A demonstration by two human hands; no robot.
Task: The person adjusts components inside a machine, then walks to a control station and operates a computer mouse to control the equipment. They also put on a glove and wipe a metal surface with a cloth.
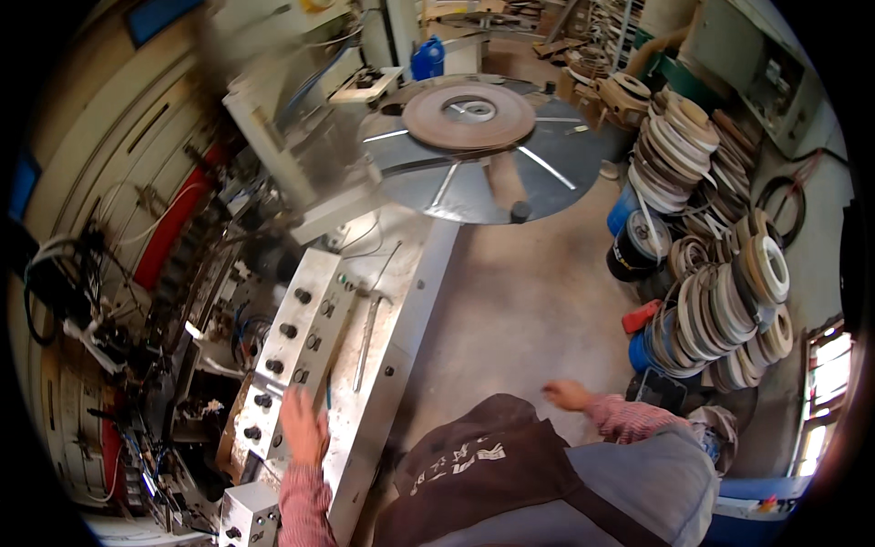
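Left hand (303, 428): loosely spread, lower left; could nudge knobs (274, 366) by brushing.
Right hand (567, 395): cannot tell, lower right.
Hammer (366, 342): could fall if knocked.

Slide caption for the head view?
Left hand by a knobbed control box, hammer lying ahead; right hand held away.

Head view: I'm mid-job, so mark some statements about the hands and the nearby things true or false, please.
1. The left hand is at the knobbed control box. True.
2. The right hand grips the hammer. False: the hammer lies on the bench; nothing shows in the right hand.
3. A brown roll lies on the round dark turntable. True.
4. The blue jug is nearer the person than the turntable. False: it is beyond it.
5. Coiled rolls are stacked toward the picture's right. True.
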